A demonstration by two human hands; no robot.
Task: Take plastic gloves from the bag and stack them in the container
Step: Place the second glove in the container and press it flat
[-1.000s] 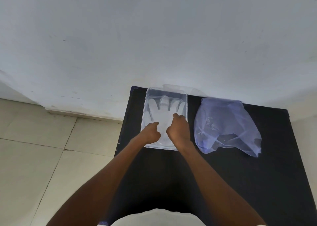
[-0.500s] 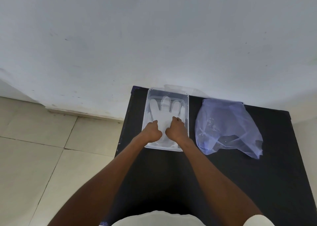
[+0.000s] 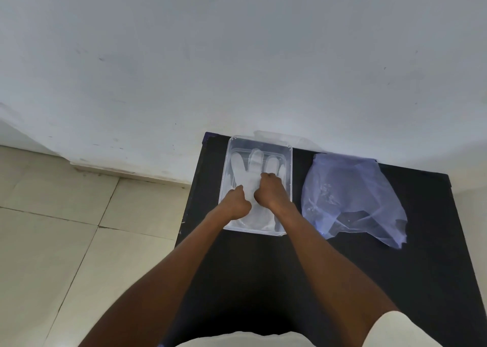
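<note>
Plastic gloves (image 3: 251, 167) lie flat inside the clear container (image 3: 290, 178), fingers pointing toward the far wall (image 3: 237, 57) and cuff toward the person. How many gloves are stacked there cannot be told, since the film is see-through and layers blur together. Both hands are in the container, resting on top of the gloves. The left hand (image 3: 237, 201) sits near the container's left side with its fingers curled under into a loose fist, knuckles pressed onto the palm area of the gloves. The right hand (image 3: 270, 191) is just beside it, a little further forward, fingers also curled down against the plastic near the base of the glove fingers. Whether either hand pinches any film between its fingertips cannot be told. The container stands on the black worktop (image 3: 342, 281) at its far left corner. The pale blue translucent bag (image 3: 347, 196) lies crumpled on the worktop to the right of the container, near it but apart. Tiled floor (image 3: 52, 228) shows on the left
</note>
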